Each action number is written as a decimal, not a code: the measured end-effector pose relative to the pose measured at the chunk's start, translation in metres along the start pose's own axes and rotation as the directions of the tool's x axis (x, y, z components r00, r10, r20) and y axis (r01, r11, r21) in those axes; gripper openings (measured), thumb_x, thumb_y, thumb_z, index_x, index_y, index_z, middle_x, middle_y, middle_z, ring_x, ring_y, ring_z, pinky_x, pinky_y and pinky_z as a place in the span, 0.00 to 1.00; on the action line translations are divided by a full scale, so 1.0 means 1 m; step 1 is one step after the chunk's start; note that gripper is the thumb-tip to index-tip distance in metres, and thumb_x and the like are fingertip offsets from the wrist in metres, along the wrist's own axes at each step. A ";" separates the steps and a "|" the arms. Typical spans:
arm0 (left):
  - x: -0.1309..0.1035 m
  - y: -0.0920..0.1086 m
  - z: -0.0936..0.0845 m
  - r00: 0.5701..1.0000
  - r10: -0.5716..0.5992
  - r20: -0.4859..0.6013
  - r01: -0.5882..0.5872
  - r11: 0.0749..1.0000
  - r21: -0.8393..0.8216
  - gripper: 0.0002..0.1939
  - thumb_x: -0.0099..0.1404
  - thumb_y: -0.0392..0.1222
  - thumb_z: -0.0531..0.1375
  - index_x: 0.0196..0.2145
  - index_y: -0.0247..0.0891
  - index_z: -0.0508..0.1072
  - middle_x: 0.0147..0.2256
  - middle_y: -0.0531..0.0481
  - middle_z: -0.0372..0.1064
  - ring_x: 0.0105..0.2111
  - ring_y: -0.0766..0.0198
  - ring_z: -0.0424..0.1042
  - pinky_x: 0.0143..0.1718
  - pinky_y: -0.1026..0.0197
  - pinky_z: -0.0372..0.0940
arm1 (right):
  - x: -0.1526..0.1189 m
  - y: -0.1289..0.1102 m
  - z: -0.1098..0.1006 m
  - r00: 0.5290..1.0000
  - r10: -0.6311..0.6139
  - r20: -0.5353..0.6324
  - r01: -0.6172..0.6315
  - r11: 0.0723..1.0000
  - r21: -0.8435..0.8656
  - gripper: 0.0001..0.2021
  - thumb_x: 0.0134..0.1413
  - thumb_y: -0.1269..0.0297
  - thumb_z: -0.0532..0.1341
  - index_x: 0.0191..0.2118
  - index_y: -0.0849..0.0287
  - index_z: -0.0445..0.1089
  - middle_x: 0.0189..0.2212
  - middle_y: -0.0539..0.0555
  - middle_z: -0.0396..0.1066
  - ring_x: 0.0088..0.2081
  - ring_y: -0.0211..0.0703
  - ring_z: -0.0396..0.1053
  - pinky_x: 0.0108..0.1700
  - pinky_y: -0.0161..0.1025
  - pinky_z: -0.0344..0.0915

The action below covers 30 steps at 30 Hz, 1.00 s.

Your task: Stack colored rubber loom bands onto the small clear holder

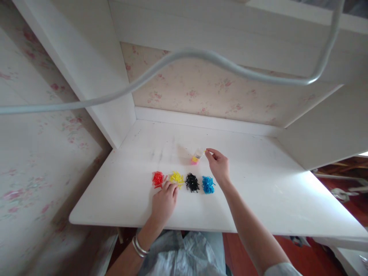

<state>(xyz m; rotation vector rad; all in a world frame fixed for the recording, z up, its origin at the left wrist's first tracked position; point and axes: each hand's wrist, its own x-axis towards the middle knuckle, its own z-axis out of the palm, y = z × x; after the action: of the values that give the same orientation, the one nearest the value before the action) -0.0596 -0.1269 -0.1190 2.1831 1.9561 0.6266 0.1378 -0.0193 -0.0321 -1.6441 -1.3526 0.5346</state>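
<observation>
Four small heaps of thin, short pieces lie in a row on the white desk: red, yellow, black and blue. My left hand rests at the near edge of the yellow heap, fingers curled down and closed; whatever is under its fingertips is hidden. Behind the black heap is a small clear container with yellow and pink in its lower part. At its upper right, my right hand pinches a tiny yellow piece between thumb and finger.
The white desk runs back to a low ledge and flowered wallpaper. A white panel stands at the left. A thick pale cable crosses the upper view.
</observation>
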 end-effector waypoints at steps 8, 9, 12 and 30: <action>-0.001 -0.004 -0.001 1.000 -0.013 -0.024 0.010 0.993 -0.113 0.12 0.71 0.43 0.47 0.40 0.42 0.69 0.42 0.50 0.71 0.37 0.65 0.73 0.33 0.66 0.66 | 0.009 0.006 0.008 0.999 0.022 0.044 -0.021 1.000 -0.014 0.23 0.50 0.48 0.57 0.43 0.61 0.76 0.15 0.45 0.58 0.19 0.33 0.51 0.24 0.33 0.49; -0.001 -0.005 -0.001 0.999 -0.014 -0.035 0.009 0.992 -0.126 0.12 0.71 0.43 0.47 0.40 0.42 0.69 0.43 0.50 0.71 0.39 0.65 0.73 0.35 0.66 0.66 | 0.010 0.006 0.009 0.998 0.024 0.053 -0.023 1.000 -0.015 0.23 0.50 0.48 0.57 0.43 0.60 0.76 0.15 0.45 0.58 0.19 0.33 0.51 0.23 0.33 0.49; 0.000 -0.005 -0.001 0.998 -0.013 -0.060 0.004 0.990 -0.143 0.12 0.71 0.43 0.47 0.40 0.41 0.69 0.44 0.48 0.71 0.45 0.62 0.71 0.38 0.65 0.67 | 0.011 0.008 0.009 0.998 0.025 0.058 -0.025 1.000 0.005 0.23 0.51 0.48 0.56 0.42 0.61 0.76 0.17 0.47 0.61 0.19 0.33 0.53 0.23 0.33 0.50; 0.003 -0.010 0.002 0.992 -0.054 -0.112 0.011 0.936 -0.353 0.09 0.69 0.42 0.49 0.40 0.39 0.67 0.43 0.43 0.70 0.49 0.57 0.69 0.47 0.54 0.67 | -0.134 0.035 0.038 0.905 0.003 0.424 0.096 0.973 -0.211 0.14 0.58 0.55 0.54 0.43 0.52 0.74 0.21 0.47 0.71 0.24 0.36 0.67 0.28 0.30 0.57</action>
<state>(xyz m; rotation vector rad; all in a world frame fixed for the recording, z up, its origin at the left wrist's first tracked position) -0.0677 -0.1221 -0.1244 1.9290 1.7618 1.0362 0.0857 -0.1292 -0.1083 -1.7362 -1.8246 0.7629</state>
